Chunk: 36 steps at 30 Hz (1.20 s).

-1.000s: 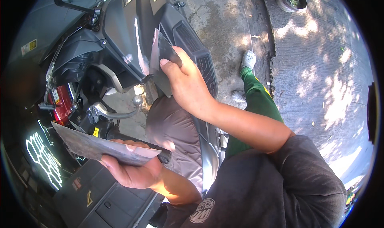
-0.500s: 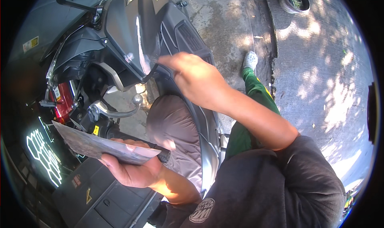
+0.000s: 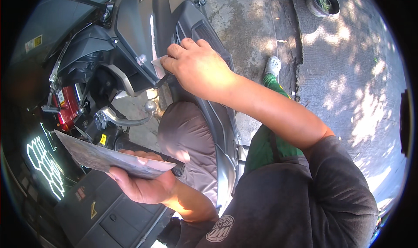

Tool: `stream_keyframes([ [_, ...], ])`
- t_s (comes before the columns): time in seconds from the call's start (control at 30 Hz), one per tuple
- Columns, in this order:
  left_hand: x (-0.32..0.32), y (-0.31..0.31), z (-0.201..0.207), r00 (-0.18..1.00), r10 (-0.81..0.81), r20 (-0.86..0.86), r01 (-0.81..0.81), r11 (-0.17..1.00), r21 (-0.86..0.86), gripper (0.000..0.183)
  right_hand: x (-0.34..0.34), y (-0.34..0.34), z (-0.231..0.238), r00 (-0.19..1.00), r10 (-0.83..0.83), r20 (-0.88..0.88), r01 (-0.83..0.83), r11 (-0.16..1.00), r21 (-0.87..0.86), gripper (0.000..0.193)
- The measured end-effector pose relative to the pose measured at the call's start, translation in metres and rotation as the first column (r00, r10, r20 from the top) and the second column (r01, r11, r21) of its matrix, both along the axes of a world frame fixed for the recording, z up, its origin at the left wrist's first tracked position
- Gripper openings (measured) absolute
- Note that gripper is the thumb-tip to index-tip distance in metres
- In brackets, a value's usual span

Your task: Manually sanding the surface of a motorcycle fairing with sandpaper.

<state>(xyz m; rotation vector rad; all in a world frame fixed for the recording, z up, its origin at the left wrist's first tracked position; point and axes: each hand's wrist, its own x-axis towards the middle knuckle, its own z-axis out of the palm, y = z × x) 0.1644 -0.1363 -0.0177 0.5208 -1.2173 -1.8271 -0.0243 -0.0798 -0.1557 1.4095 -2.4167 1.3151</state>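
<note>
My right hand [image 3: 201,72] is closed, thumb and fingers pinching a small pale flat spreader [image 3: 157,67]. The spreader rests against the lower end of a white filler streak [image 3: 152,38] on the dark grey motorbike fairing [image 3: 133,21]. A smaller whitish smear [image 3: 141,59] lies left of it. My left hand [image 3: 146,188] grips a thin, flat, greyish sheet [image 3: 100,157] with smudged patches, thumb below and fingers behind its upper edge. The sheet is held tilted, close to the black handlebar grip [image 3: 177,169]. Any filler on its upper side is hard to make out.
A silver lever [image 3: 126,122] juts out beside the handlebar. Brownish wrinkled fabric [image 3: 187,137] bulges between my arms. At left are a dark storage box [image 3: 109,204] and glowing white hexagon lights [image 3: 43,163]. A round pot [image 3: 322,3] stands on the pavement at top right.
My right hand has shifted up and turned, so its knuckles and the spreader at the streak's lower end now show. The left hand keeps the sheet nearly where it was.
</note>
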Motion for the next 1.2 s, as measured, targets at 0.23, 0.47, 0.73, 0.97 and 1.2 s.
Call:
stream_keyframes([
  [0.23,0.0,0.0,0.002,0.999,-0.047,-0.008,0.047,0.999,-0.024,0.043,0.021,0.046,0.009,0.967,0.193,0.164,-0.193,0.981,-0.014,0.033],
  [0.47,-0.031,0.033,0.011,0.94,0.312,0.136,-0.271,0.928,-0.256,0.052,0.006,0.15,0.011,0.812,0.117,0.572,0.022,0.973,-0.23,0.048],
  [0.73,-0.061,0.126,-0.004,0.947,-0.308,0.085,0.234,0.849,0.473,0.046,0.029,0.239,0.139,0.931,0.34,0.131,-0.288,0.907,-0.306,0.074],
  [0.97,-0.05,0.144,0.007,0.961,-0.257,0.104,0.191,0.884,0.427,0.039,0.035,0.28,0.108,0.976,0.216,0.006,-0.216,0.975,0.05,0.081],
  [1.2,-0.042,0.145,0.019,0.992,-0.021,0.122,0.04,0.987,-0.158,0.042,0.039,0.282,0.154,0.952,-0.002,-0.305,0.063,0.98,0.19,0.071],
])
